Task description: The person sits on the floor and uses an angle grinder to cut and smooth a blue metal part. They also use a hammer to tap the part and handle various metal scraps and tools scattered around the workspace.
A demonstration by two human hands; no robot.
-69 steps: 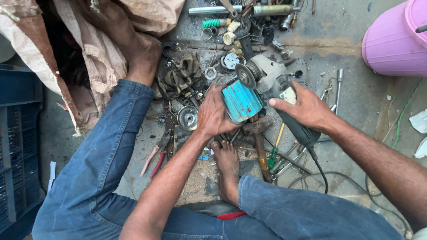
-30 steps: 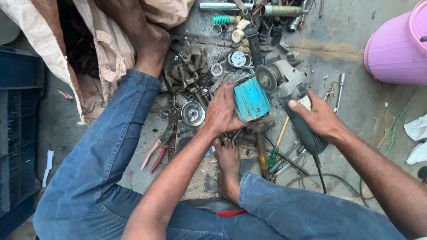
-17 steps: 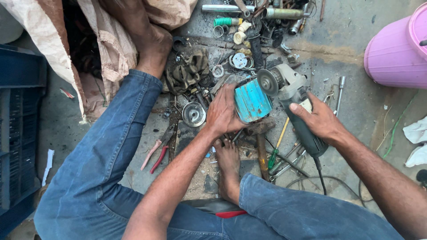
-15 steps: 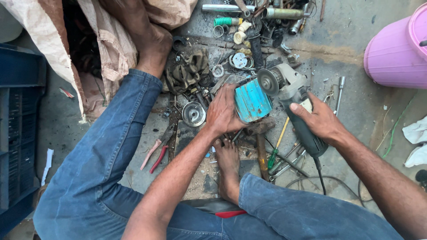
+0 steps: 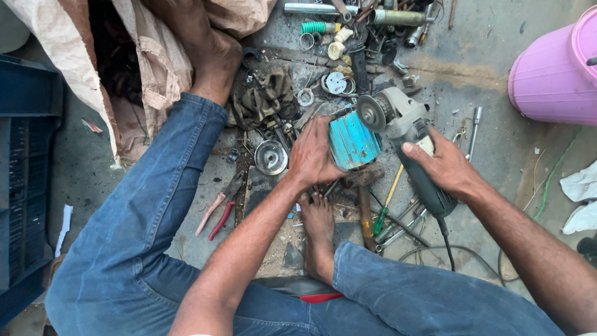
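Observation:
My left hand (image 5: 314,155) grips a worn blue metal housing (image 5: 353,142) and holds it upright on the floor between my legs. My right hand (image 5: 446,167) is wrapped around the dark body of a grey angle grinder (image 5: 404,127). The grinder's disc (image 5: 372,112) sits right at the top right corner of the blue housing. Its cable (image 5: 445,236) trails back toward me. My bare right foot (image 5: 318,233) rests just below the housing, and my left foot (image 5: 214,59) lies further out by the sack.
Scattered tools and parts surround the work: red-handled pliers (image 5: 217,208), a round metal cup (image 5: 271,157), a green screwdriver (image 5: 387,205), a hammer (image 5: 364,205), a socket wrench (image 5: 474,130). A pink bucket (image 5: 553,74) stands right, a brown sack (image 5: 124,62) and blue crate (image 5: 25,180) left.
My right hand has brought the grinder a little closer, so the disc now sits against the blue housing's corner. My left hand has kept its grip throughout.

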